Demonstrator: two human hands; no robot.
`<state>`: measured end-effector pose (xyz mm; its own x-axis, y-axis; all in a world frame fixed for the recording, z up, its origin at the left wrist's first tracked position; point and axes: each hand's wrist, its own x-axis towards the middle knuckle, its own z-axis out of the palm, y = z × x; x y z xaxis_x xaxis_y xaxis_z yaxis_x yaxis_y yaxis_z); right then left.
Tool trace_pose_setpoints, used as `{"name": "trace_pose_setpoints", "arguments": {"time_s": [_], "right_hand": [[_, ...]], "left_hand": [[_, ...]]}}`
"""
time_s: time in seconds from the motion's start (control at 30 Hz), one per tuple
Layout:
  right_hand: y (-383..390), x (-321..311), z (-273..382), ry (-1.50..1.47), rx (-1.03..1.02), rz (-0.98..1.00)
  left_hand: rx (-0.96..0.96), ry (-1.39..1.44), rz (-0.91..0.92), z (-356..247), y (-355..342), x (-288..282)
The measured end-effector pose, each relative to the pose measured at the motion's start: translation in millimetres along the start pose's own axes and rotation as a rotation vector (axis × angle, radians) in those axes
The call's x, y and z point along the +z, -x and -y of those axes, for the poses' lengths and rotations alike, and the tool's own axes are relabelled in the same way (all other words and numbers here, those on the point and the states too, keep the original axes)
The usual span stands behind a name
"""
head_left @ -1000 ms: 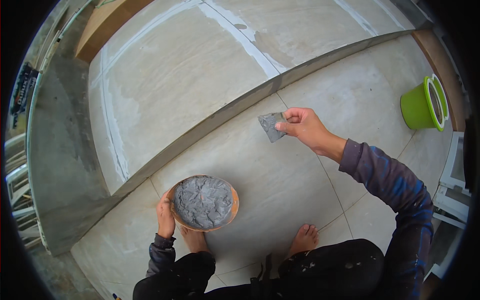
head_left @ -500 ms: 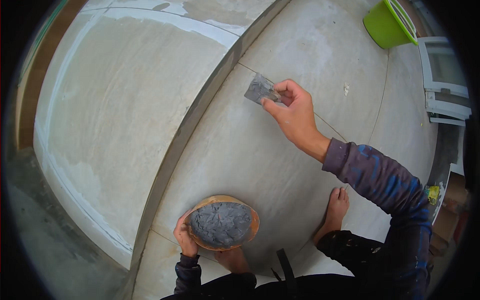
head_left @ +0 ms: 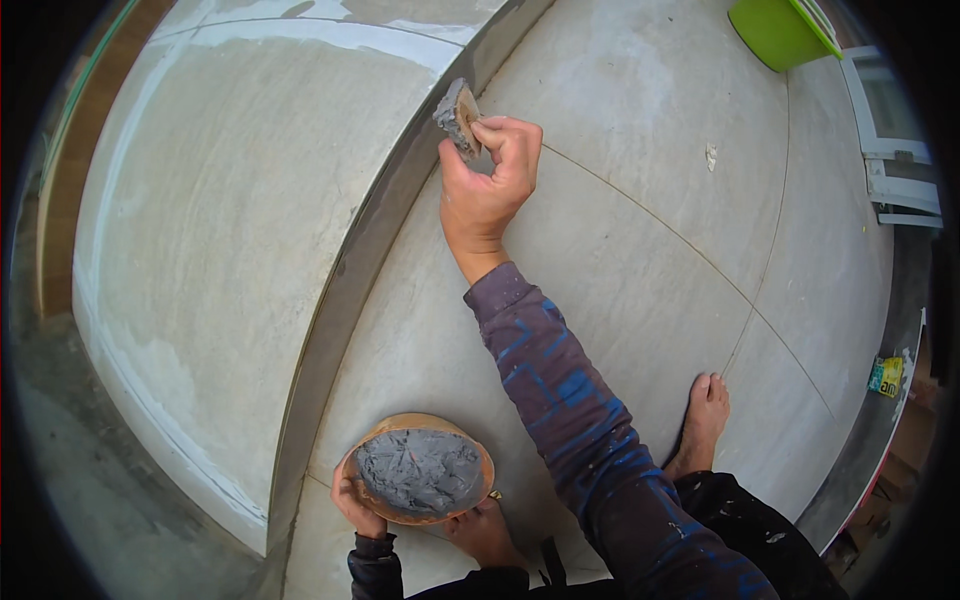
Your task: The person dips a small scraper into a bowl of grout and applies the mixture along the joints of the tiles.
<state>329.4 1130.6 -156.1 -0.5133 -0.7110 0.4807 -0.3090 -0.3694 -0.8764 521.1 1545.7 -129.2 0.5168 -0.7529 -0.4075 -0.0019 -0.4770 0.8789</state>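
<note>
The right hand point(head_left: 490, 190) is closed in a pinch on a small flat scraper point(head_left: 467, 113), thumb on one side and fingers on the other, gripping the end nearest the palm. The scraper juts out ahead of the fingertips, tilted, with a lump of grey paste point(head_left: 449, 108) on its left face and a mostly bare, brownish right face. It looks light and fairly stiff; the paste seems soft and sticky, and could slump or make the plate slippery if the fingers slid forward into it. The bare near end is the place to hold it.

The left hand point(head_left: 358, 505) is curled around the left side of a round bowl point(head_left: 410, 517), which lies just right of that hand, above a bare foot point(head_left: 490, 533). More grey paste spreads across its inside, so the bowl is probably heavy for its size and apt to tip away from a one-sided grip; the wall, with the palm well under it, would be the surest hold. The rim looks smeared and may be slick. Just ahead and left of the right hand runs the edge of a raised step point(head_left: 330, 330).
</note>
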Motion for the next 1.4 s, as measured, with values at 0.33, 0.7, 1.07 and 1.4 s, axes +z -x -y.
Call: {"name": "trace_pose_setpoints", "arguments": {"time_s": [0.33,0.7,1.07,1.4], "right_hand": [[16.5,-9.6,6.1,0.121,-0.317,0.135],[-33.9,-31.9,16.8,-0.19,0.379,0.185],[35.0,-26.6,61.5,-0.015,0.13,0.246],[75.5,-38.4,85.3,-0.172,0.21,0.21]], "left_hand": [[-0.006,-0.019,0.012,-4.1,0.2,2.0],[-0.002,-0.021,0.01,-4.3,-1.0,2.2],[0.0,-0.032,0.017,-3.1,-0.3,0.0],[-0.016,-0.015,0.006,-5.3,0.0,0.2]]}}
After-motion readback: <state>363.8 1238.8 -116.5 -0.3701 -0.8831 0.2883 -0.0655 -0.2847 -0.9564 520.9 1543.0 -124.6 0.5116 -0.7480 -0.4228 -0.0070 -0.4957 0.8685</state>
